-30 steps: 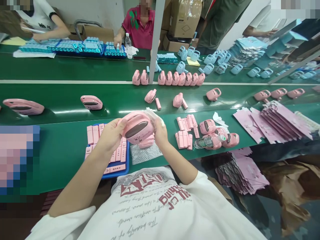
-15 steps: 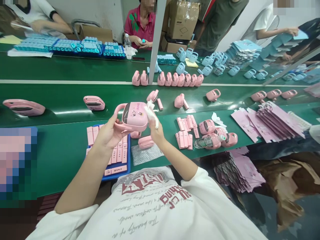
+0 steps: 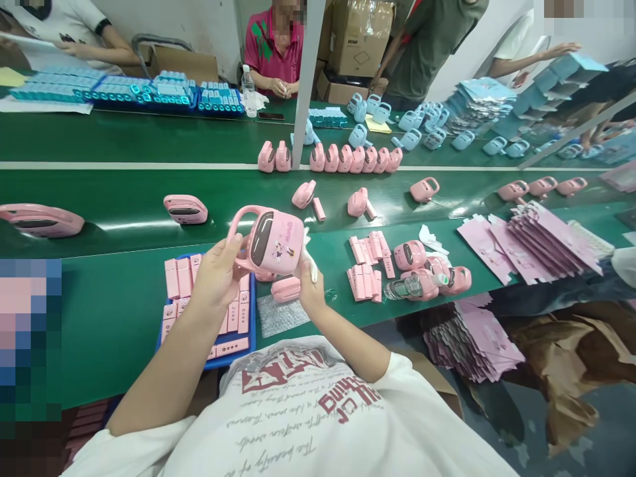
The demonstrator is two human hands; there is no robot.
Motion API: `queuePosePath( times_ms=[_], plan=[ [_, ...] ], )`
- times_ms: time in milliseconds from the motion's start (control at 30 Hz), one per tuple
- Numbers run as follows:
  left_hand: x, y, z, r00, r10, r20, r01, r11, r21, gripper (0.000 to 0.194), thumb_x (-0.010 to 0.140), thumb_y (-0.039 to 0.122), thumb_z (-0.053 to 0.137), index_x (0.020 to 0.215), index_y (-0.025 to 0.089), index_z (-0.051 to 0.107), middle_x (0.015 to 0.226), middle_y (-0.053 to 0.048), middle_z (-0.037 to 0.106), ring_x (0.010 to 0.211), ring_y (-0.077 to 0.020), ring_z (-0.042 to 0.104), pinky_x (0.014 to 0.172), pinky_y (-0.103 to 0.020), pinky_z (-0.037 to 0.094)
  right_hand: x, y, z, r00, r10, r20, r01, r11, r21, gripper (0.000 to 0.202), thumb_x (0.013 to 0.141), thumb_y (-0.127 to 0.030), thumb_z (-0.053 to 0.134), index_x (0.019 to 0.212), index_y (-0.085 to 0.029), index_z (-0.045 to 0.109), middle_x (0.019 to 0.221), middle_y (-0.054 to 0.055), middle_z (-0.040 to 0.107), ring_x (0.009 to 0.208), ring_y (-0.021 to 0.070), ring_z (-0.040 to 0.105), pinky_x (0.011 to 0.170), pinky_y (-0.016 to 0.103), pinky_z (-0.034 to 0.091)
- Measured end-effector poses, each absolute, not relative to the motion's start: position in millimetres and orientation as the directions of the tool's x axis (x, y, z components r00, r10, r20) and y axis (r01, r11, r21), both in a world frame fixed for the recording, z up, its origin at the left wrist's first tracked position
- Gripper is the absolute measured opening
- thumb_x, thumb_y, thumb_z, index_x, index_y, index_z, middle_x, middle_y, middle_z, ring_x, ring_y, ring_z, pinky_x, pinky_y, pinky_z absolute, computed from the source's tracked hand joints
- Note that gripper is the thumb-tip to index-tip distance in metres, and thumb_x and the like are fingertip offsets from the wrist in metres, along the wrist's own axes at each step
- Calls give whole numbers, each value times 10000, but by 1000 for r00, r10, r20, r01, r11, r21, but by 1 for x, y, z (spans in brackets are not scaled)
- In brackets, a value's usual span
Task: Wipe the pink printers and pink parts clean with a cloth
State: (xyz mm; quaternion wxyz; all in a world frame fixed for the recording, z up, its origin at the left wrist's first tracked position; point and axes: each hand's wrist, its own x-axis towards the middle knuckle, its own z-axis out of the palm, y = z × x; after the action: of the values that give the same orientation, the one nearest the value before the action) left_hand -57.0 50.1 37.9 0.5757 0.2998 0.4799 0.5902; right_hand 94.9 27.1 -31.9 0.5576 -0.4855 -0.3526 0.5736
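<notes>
My left hand (image 3: 221,268) is wrapped round the handle side of a pink handled device (image 3: 279,242) with a dark panel and small printed figures, raised above the green table. At its right side, my right hand (image 3: 311,286) pinches a white cloth (image 3: 309,250) against the device's edge. Below them, another pink device (image 3: 286,289) lies by a sheet of bubble wrap (image 3: 281,316). A blue tray (image 3: 252,331) of pink bars is partly hidden behind my left forearm.
Pink bars (image 3: 365,281) and a clear bottle (image 3: 403,287) beside pink devices lie to the right, with flat pink cartons (image 3: 541,242) beyond. More pink devices stand along the green conveyor (image 3: 119,192). People sit and stand across the table.
The held device has tilted, its handle now higher and its printed face turned more toward me. My right hand and the cloth have moved slightly down along its right side.
</notes>
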Motion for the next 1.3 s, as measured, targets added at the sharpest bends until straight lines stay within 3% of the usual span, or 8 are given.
queuePosePath(
  times_ms=[67, 167, 333, 533, 833, 1033, 1200, 1300],
  plan=[
    [-58, 51, 41, -206, 971, -117, -271, 59, 961, 368, 627, 463, 775, 759, 152, 629, 714, -12, 664, 638, -134, 612, 604, -259, 512, 106, 31, -42, 176, 984, -24, 38, -31, -999, 445, 856, -586, 406, 880, -214, 650, 825, 44, 669, 832, 196, 615, 751, 322, 512],
    [-58, 56, 45, -249, 968, 30, 11, -28, 1000, 297, 660, 431, 755, 740, 165, 648, 853, -37, 705, 809, -177, 646, 752, -292, 518, 134, 47, -58, 104, 993, -60, 518, -106, -849, 393, 888, -472, 395, 678, -191, 572, 685, 26, 606, 715, 163, 573, 689, 279, 472],
    [-59, 84, 31, -241, 952, 191, 304, -112, 946, 230, 681, 392, 723, 650, 184, 630, 1117, -58, 696, 1039, -247, 622, 898, -347, 481, 200, 87, -83, 191, 947, -258, 797, -303, -523, 179, 819, -281, 591, 685, -162, 576, 779, 74, 640, 832, 200, 613, 754, 279, 441],
    [-75, 171, -26, -216, 968, 127, 534, 8, 845, 274, 703, 451, 628, 702, 180, 668, 1060, -79, 699, 974, -239, 619, 824, -324, 476, 249, 122, -107, 438, 795, -421, 851, -517, -93, 225, 844, -95, 503, 1044, -74, 604, 1135, 238, 618, 1039, 292, 647, 787, 333, 483],
    [-119, 322, -82, -316, 948, -40, 810, 292, 508, 403, 801, 484, 502, 623, 135, 590, 674, -77, 605, 683, -183, 573, 565, -262, 370, 269, 148, -121, 471, 703, -533, 869, -475, 141, 282, 900, -195, 466, 1107, -61, 602, 1074, 216, 681, 1034, 306, 666, 788, 360, 506],
    [-163, 363, -95, -388, 896, -215, 843, 440, 311, 414, 786, 419, 534, 929, 52, 664, 970, -241, 654, 913, -333, 625, 732, -364, 459, 283, 141, -111, 451, 678, -580, 885, -424, 192, 368, 920, -339, 452, 1142, -67, 562, 1127, 221, 657, 1051, 308, 657, 799, 384, 494],
    [-202, 352, -92, -227, 927, -300, 907, 313, 280, 633, 740, 460, 601, 1273, 127, 529, 1312, -196, 549, 1195, -343, 518, 961, -403, 410, 285, 111, -105, 466, 602, -648, 876, -420, 239, 430, 868, -395, 500, 1157, -77, 511, 1141, 242, 635, 1053, 306, 651, 815, 390, 482],
    [-225, 330, -84, -166, 923, -346, 940, 255, 228, 758, 634, 523, 703, 1258, 126, 536, 1322, -216, 537, 1224, -412, 474, 1008, -527, 347, 284, 98, -107, 457, 602, -654, 881, -409, 239, 415, 879, -346, 484, 1197, -79, 466, 1156, 232, 620, 1071, 288, 641, 811, 367, 479]
  ],
)
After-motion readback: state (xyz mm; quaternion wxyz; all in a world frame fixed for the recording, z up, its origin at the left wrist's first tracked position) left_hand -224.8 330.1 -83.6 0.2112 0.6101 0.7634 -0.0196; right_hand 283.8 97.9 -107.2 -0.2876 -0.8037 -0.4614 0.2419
